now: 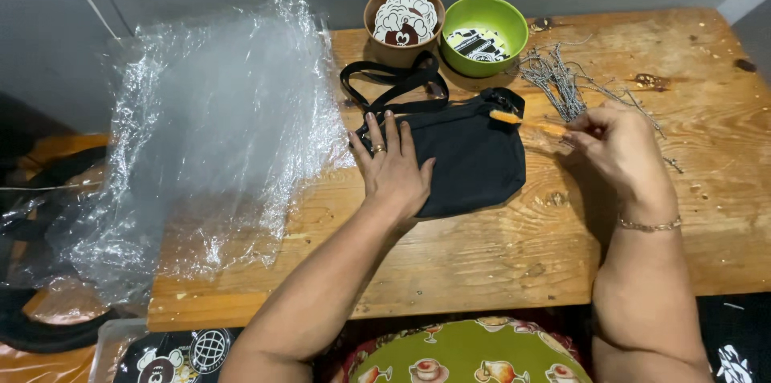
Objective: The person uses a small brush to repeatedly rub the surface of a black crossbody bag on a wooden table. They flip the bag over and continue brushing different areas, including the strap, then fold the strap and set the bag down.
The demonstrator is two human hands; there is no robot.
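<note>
A small black bag (pixel 474 154) with a black strap (pixel 395 82) lies on the wooden table (pixel 498 254). My left hand (pixel 393 170) rests flat on the bag's left part, fingers spread, a ring on one finger. My right hand (pixel 622 146), wearing a thin bracelet, pinches the end of an orange tag (pixel 522 120) that sticks out from the bag's top right corner. A heap of grey strings (pixel 554 78) lies just beyond my right hand.
A brown bowl (pixel 393 50) of white cut-out stickers and a green bowl (pixel 486 34) of dark stickers stand at the table's back edge. A big pile of clear plastic bags (pixel 217 134) covers the table's left end. Dark printed items lie below the front edge.
</note>
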